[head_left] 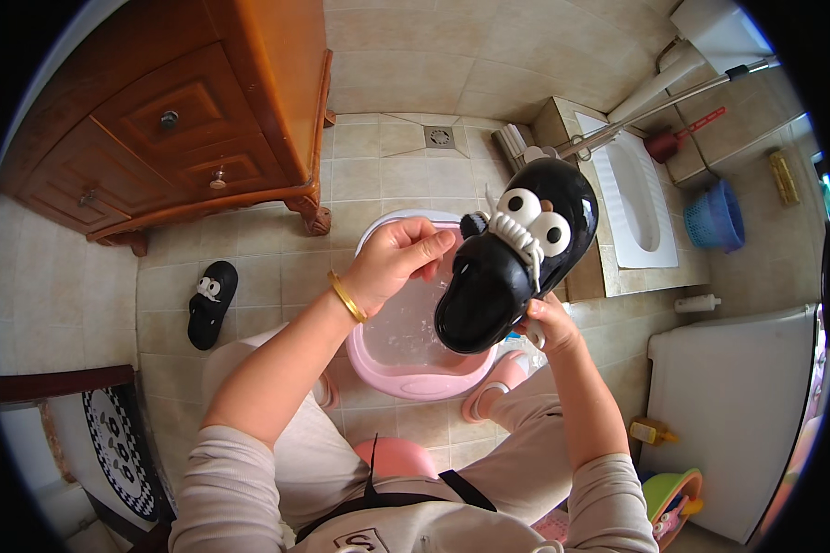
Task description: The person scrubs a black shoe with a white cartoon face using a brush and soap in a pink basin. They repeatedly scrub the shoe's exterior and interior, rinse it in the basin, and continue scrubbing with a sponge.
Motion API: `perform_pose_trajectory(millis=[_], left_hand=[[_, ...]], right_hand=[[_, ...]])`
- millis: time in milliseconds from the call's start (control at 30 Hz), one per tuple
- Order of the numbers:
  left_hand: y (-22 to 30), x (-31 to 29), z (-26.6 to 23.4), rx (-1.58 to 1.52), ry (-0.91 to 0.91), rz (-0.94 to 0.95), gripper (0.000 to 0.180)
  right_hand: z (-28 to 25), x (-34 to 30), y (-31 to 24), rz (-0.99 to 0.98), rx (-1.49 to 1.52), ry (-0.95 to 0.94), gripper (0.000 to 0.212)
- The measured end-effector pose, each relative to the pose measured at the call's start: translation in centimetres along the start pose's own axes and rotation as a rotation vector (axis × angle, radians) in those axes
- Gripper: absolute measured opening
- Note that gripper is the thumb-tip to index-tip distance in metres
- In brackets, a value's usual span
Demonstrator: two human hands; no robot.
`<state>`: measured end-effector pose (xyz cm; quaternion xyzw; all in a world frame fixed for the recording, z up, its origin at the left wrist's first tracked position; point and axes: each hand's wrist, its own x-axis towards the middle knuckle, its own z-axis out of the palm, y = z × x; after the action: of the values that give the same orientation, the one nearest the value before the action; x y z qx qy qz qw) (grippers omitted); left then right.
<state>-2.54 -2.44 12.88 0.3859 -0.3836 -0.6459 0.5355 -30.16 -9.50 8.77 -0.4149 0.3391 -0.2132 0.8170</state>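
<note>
Fingers of my right hand (557,324) grip the black slipper (500,267) above the pink basin (424,385).
Right fingers are closed at the slipper's side, partly hidden beneath it; left hand (395,263) is curled closed just beside it, no object visible in its hold. Step in hand, by my judgement: supporting the slipper for left-hand work. Next move likely calls for a steady right grip and left-finger contact.
</note>
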Motion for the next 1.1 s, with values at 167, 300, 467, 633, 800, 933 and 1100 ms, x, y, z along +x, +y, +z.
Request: perform_pose_trajectory(millis=[167,300,467,633,800,933,1100], left_hand=[[-1.4,0.4,2.0,0.172,0.13,0.377,0.026],[-1.1,0.4,1.7,0.235,0.041,0.309,0.032],[-0.5,0.1,1.6,0.314,-0.018,0.31,0.031],[0.6,-0.3,2.4,0.731,0.004,0.457,0.045],[-0.5,-0.1,2.7,0.794,0.065,0.475,0.039],[-0.8,0.1,2.2,0.742,0.014,0.456,0.035],[-0.7,-0.1,1.7,0.691,-0.067,0.38,0.03]], right_hand=[[-0.3,-0.4,0.8,0.134,-0.039,-0.04,0.058],[-0.5,-0.4,1.1,0.196,-0.037,-0.054,0.06],[0.4,-0.4,-0.1,0.153,-0.129,-0.032,0.061],[1.0,-0.6,-1.2,0.127,-0.222,0.002,0.061],[2.1,-0.8,-1.8,0.121,-0.28,-0.009,0.057],[2.1,-0.8,-2.0,0.186,-0.279,-0.024,0.056],[2.2,-0.9,-2.2,0.138,-0.33,-0.023,0.057]])
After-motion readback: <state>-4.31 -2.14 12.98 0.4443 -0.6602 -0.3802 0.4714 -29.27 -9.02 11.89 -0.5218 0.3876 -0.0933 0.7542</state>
